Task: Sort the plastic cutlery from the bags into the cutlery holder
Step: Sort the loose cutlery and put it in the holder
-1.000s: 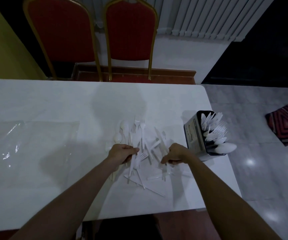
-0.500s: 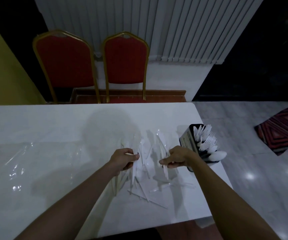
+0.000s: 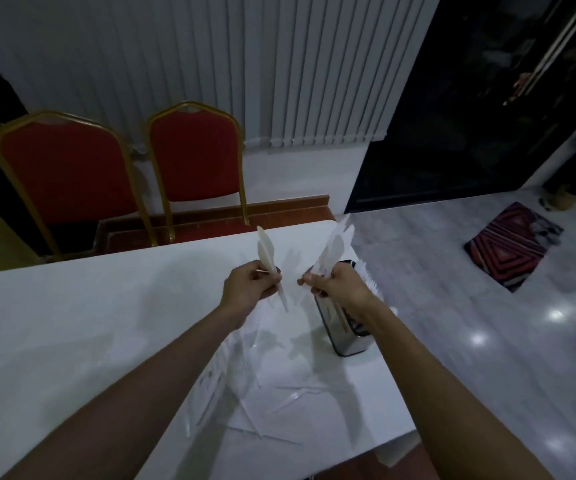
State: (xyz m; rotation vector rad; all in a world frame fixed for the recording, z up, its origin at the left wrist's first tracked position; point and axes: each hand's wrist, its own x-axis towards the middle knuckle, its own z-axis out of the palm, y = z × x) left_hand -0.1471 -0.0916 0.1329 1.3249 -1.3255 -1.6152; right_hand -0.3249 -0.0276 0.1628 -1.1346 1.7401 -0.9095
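At the white table (image 3: 72,323) filling the lower frame, a person is sorting plastic cutlery. A loose pile (image 3: 245,382) is lying at lower center, waiting its turn. The dark holder (image 3: 343,341), right of center, appears to be carrying some pieces already. The left hand (image 3: 248,284) is gripping a raised bunch (image 3: 266,252), the right hand (image 3: 335,284) a second bunch (image 3: 335,244), fingers curled round the handles. The job looks partway done.

One wide-angle camera, worn on the person's head, is looking forward and down along both forearms (image 3: 148,386). It is sitting close above the white table (image 3: 89,306), framing the left hand (image 3: 250,286) and right hand (image 3: 337,285) at centre, with red chairs (image 3: 195,154) and floor (image 3: 487,306) lying beyond.
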